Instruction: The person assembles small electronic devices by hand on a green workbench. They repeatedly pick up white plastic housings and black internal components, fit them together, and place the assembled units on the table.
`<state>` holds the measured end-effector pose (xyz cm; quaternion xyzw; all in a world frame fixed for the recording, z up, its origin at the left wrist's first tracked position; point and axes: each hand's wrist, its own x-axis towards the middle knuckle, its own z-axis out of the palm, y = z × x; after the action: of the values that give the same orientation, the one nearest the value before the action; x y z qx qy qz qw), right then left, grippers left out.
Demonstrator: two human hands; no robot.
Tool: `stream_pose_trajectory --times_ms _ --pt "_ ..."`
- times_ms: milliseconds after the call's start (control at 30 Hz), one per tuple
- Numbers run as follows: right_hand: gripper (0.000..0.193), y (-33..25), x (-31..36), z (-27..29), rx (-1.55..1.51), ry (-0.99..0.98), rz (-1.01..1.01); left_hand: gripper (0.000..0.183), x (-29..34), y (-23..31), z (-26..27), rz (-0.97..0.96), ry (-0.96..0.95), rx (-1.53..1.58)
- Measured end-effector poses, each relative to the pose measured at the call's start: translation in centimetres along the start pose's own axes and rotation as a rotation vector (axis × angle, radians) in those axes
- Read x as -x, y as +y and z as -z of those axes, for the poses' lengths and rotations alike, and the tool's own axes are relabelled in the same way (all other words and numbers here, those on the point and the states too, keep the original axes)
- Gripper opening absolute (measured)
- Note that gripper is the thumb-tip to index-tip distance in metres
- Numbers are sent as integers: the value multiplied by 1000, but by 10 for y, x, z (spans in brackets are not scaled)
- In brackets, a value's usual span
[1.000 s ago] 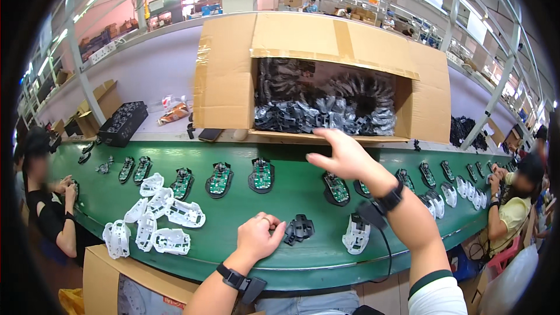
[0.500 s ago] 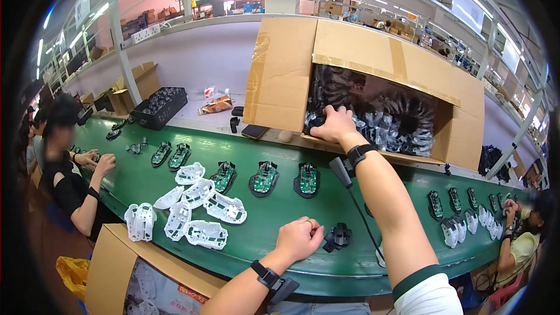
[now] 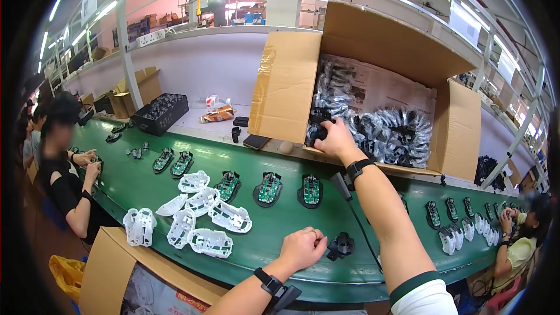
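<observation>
My right hand (image 3: pixel 336 137) reaches into the front left corner of a large cardboard box (image 3: pixel 394 35). Its fingers close around a black plastic part (image 3: pixel 319 118), partly covered by the hand. Clear-bagged dark parts (image 3: pixel 388 137) fill the box around it. My left hand (image 3: pixel 303 248) rests curled on the green belt (image 3: pixel 265 271), with nothing showing in its fingers. Just right of it lies a small black assembly (image 3: pixel 341 246). Beyond sit black mouse bases with green circuit boards (image 3: pixel 311 191), spaced apart, and to the left a cluster of white plastic shells (image 3: pixel 210 242).
An open carton (image 3: pixel 108 268) stands at the lower left, below the belt edge. Behind the belt are a black crate (image 3: pixel 160 114) of dark parts, a bottle (image 3: pixel 217 114) and a phone (image 3: pixel 255 141). Co-workers sit at the far left (image 3: pixel 61 181) and far right (image 3: pixel 522 245).
The box's upper flap has swung up, so more of the bagged parts and the paper lining show. My right hand stays at the box's left corner; the left hand stays by the black assembly.
</observation>
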<state>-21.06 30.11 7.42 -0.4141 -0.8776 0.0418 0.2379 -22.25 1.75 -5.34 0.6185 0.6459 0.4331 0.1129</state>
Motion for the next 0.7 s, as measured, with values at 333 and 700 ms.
stream_pose_trajectory --times_ms 333,700 --pt "42 33 3 -12 -245 284 75 16 -1 -2 2 -62 -43 18" --pt "128 -19 -3 4 -307 -207 -159 15 0 -3 7 -107 -78 43"
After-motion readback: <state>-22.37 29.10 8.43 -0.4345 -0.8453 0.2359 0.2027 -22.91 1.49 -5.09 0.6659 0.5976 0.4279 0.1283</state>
